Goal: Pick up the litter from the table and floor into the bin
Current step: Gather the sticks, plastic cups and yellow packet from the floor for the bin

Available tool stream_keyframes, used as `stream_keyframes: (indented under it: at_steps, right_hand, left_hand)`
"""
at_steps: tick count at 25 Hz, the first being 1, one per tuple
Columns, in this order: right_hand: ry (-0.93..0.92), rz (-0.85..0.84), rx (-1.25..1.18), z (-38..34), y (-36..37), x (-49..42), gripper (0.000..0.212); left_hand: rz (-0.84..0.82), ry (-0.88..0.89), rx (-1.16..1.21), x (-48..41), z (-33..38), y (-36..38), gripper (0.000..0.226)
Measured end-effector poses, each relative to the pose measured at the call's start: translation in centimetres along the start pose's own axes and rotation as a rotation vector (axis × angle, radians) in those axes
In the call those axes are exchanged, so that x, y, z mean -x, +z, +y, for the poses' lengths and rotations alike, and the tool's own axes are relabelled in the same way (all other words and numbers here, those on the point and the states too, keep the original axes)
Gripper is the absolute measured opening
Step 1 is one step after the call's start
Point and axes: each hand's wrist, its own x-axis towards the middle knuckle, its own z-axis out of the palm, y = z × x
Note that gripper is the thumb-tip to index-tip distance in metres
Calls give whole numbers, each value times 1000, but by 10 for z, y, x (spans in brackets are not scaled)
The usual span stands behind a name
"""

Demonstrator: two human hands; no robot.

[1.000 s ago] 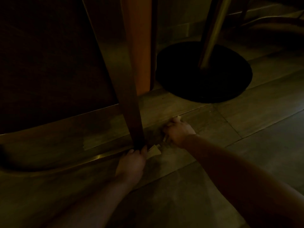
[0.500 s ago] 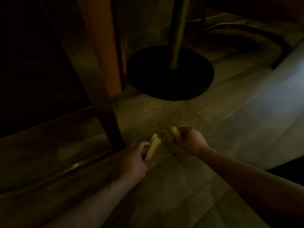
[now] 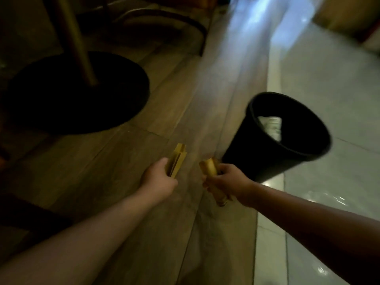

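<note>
**Both hands loaded with litter, bin just ahead on the right**

Head view — only one camera. The left hand [image 3: 159,178] is closed around a flat, folded piece of yellow-brown paper or card [image 3: 177,160], pinched at its lower end so the folded edges stick up and forward, clear of the palm. Likely held that way so it can drop freely once the fingers let go. The right hand [image 3: 227,179] is clenched on a crumpled yellow-tan wad of paper litter [image 3: 210,169]; a rolled or bunched part of it [image 3: 219,197] pokes out below the fist. Whether that is one piece or two, cannot tell — too dim.

Both hands are raised above the wood-look plank floor [image 3: 123,182], near each other but not touching, each scrap off the ground. The round black plastic waste bin [image 3: 265,159] stands just beyond the right hand, straddling the seam where the planks meet pale glossy tile [image 3: 329,79]. Its mouth is open and toward the camera, and something white, paper or a bag [image 3: 271,126], already lies inside. Bin placed within arm's reach, so a short forward carry should do it.

Left of the hands: a round black pedestal base [image 3: 72,91] with a brass-coloured pole [image 3: 74,38], presumably the table's foot. No other litter visible on the floor shown. Judged step: carrying to the bin, release not yet done; the right hand is nearer the rim.
</note>
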Motion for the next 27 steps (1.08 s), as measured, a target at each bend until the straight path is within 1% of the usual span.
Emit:
stream_keyframes:
  at_steps: [2,3,5,6,7,9,10,12,14,15,17,19,20,22,24,26,27]
  right_hand:
    - [20,94,-51,13,-19,30,30]
    - [26,138,-47,24,-30,47,29]
    - [69,135,-10,42,-47,83,24]
    - [60,165,-44,58,-52,93,23]
    - [40,217,-73,71,-55,95,22]
    - [48,239,-141,100,-59,103,25]
    - [62,201,-132,119,-60,104,26]
    - [55,98,-99,153,-71,105,21]
    - [20,108,-105,179,-99,105,16]
    - [-6,105,-133,183,-115,105,18]
    - [-76,65,-203,191,-145,105,26]
    - [-128,48,-265,207,-172,105,30]
    - [-124,48,-312,222,-184,102,30]
    - [-98,66,-426,259,-205,101,35]
    - [-48,114,-519,295,-228,105,40]
    - [-8,152,-593,317,-240,112,37]
    - [-4,173,-617,325,-245,115,31]
  left_hand:
    - [-111,64,25,8,21,23,71]
    - [-183,99,31,14,29,38,67]
    - [-303,143,54,38,36,64,57]
    - [-365,138,60,48,34,76,56]
    - [-384,112,55,54,26,84,60]
    - [-371,78,25,56,15,92,67]
    - [-348,79,-10,57,12,95,69]
    - [-271,76,-83,60,7,102,68]
    - [-205,95,-191,69,15,117,68]
    - [-213,105,-235,77,25,126,67]
    - [-253,134,-264,106,58,145,56]
    - [-227,167,-310,128,95,178,46]
    - [-215,185,-334,136,113,195,44]
    - [-240,226,-387,157,143,233,46]
    - [-304,227,-447,178,167,272,53]
    - [-380,229,-503,195,187,288,62]
    - [-408,246,-524,198,197,295,63]
